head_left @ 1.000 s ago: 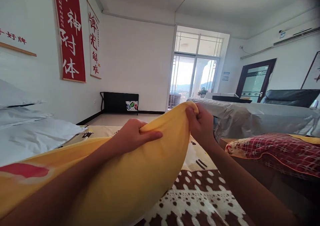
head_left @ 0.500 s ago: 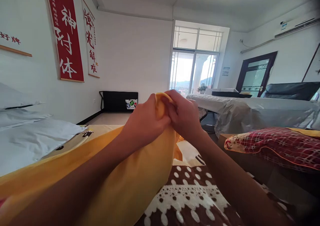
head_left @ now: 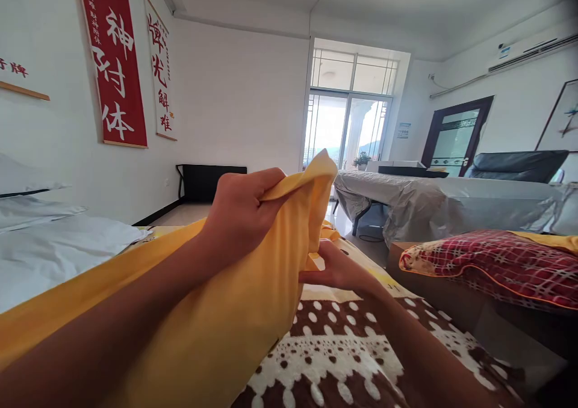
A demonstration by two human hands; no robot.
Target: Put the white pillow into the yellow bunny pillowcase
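A yellow pillowcase or cloth (head_left: 253, 299) stretches from the lower left up to the centre of the view. My left hand (head_left: 239, 215) is closed on its upper corner and holds it raised. Lower and to the right, my right hand (head_left: 336, 269) pinches the cloth's hanging edge with thumb and fingers. Both forearms reach in from the bottom over a brown and white patterned blanket (head_left: 343, 354) on the bed.
White pillows (head_left: 40, 227) lie at the left by the wall with red banners (head_left: 112, 65). A red checked pillow (head_left: 492, 266) rests on a box at the right. Beyond stand a plastic-covered table (head_left: 433, 200), a black chair (head_left: 515, 166) and a glass balcony door (head_left: 347, 125).
My hands were together at the cloth's top corner; the left hand now keeps that corner while the right hand has dropped down along the edge. The corner sits slightly higher.
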